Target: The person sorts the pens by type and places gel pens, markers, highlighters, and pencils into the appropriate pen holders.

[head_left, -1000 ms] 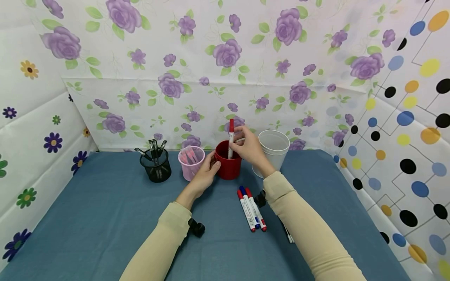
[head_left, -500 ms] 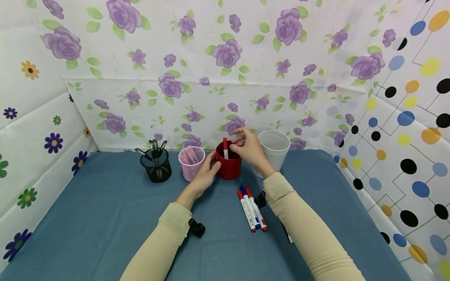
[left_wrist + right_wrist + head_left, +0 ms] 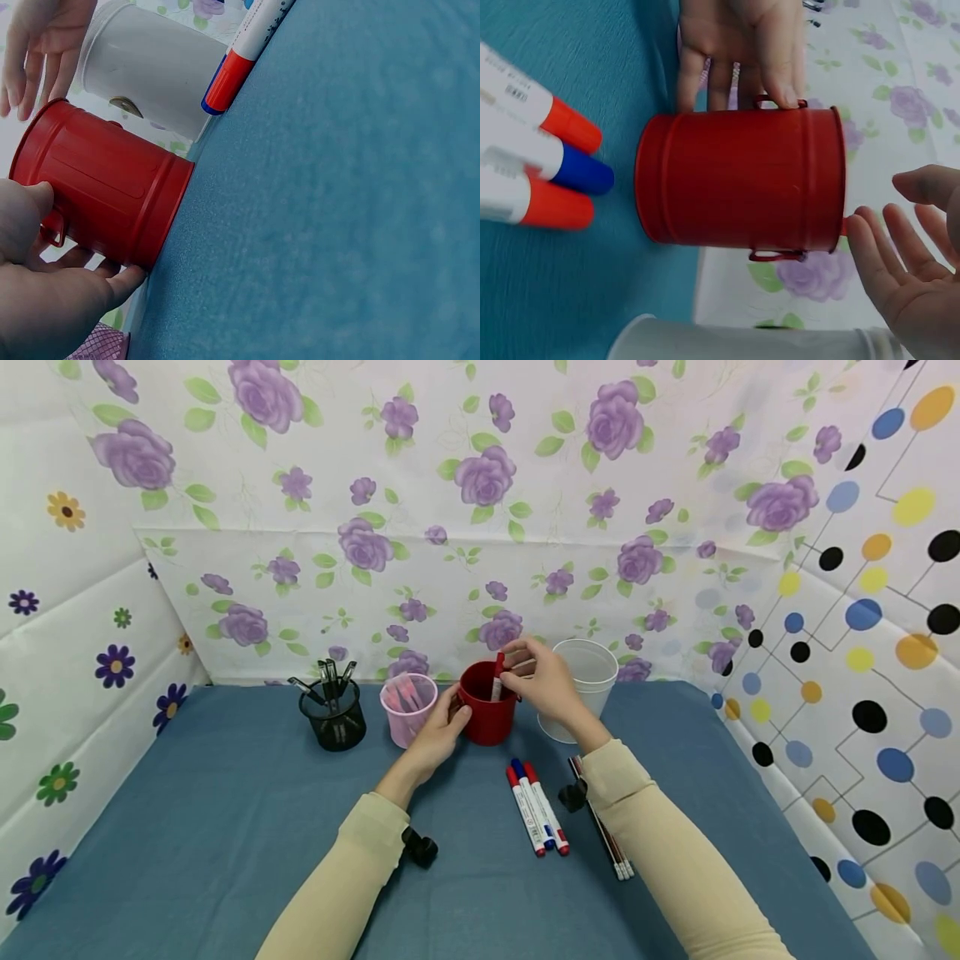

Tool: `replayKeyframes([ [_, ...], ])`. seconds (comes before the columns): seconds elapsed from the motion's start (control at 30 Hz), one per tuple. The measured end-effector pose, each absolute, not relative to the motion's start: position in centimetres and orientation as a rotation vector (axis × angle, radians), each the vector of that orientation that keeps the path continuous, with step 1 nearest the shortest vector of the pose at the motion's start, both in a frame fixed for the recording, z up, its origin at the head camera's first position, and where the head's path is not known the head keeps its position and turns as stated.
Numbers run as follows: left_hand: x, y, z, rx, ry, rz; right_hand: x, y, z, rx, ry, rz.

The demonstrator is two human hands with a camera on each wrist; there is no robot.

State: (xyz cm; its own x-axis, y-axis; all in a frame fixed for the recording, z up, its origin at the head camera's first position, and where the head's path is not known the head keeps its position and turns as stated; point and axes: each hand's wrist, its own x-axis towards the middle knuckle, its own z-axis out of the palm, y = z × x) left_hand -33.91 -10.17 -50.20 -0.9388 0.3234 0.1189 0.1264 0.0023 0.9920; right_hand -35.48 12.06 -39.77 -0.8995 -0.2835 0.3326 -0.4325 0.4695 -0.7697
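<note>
As hands [image 3: 437,732] [image 3: 546,683] flank the red cup [image 3: 487,725], its marker [image 3: 497,682] (seemingly loose) leans.

The cup [image 3: 486,727] is red, the mesh holder [image 3: 336,727] black, the beaker [image 3: 403,727] pink, the bucket [image 3: 596,697] white, the markers [image 3: 534,806] white tipped with red or blue, the tabletop [image 3: 225,818] blue, the backdrop [image 3: 438,568] purple-flowered on white.

Bright, even head view, soft shadows on blue cloth [image 3: 465,902], dimmer wrist views

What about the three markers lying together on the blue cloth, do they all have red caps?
No, in the head view the middle marker has a blue cap, between two red-capped markers.
</note>
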Motion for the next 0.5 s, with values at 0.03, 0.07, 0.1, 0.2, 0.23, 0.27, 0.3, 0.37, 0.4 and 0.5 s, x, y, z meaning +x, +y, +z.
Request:
replayKeyframes([
  [0.03, -33.9, -10.2, -50.2, 0.477, 2.119, 2.069, -35.3, 12.3, -39.7, 0.647, -2.561, 1.386],
  [0.07, -33.9, -10.2, -50.1, 0.476, 2.119, 2.071, -35.1, 12.5, -39.6, 0.668, -2.568, 1.369],
  [0.1, -33.9, -10.1, -50.1, 0.474, 2.119, 2.074, -34.8, 12.7, -39.5, 0.684, -2.579, 1.347],
  [0.2, -33.9, -10.1, -50.0, 0.475, 2.119, 2.080, -33.9, 13.4, -39.2, 0.724, -2.614, 1.295],
  [0.23, -33.9, -10.1, -50.0, 0.474, 2.120, 2.080, -33.5, 13.6, -39.2, 0.735, -2.628, 1.283],
  [0.27, -33.9, -10.1, -50.0, 0.474, 2.118, 2.081, -33.2, 13.9, -39.1, 0.741, -2.645, 1.268],
  [0.3, -33.9, -10.1, -50.0, 0.473, 2.118, 2.080, -32.8, 14.1, -39.1, 0.744, -2.665, 1.256],
  [0.37, -33.9, -10.0, -50.0, 0.469, 2.118, 2.079, -32.0, 14.4, -39.1, 0.745, -2.706, 1.241],
  [0.4, -33.9, -10.0, -50.1, 0.465, 2.120, 2.076, -31.6, 14.5, -39.0, 0.741, -2.730, 1.230],
  [0.5, -33.8, -10.1, -50.1, 0.462, 2.122, 2.074, -30.3, 14.8, -39.2, 0.734, -2.784, 1.196],
])
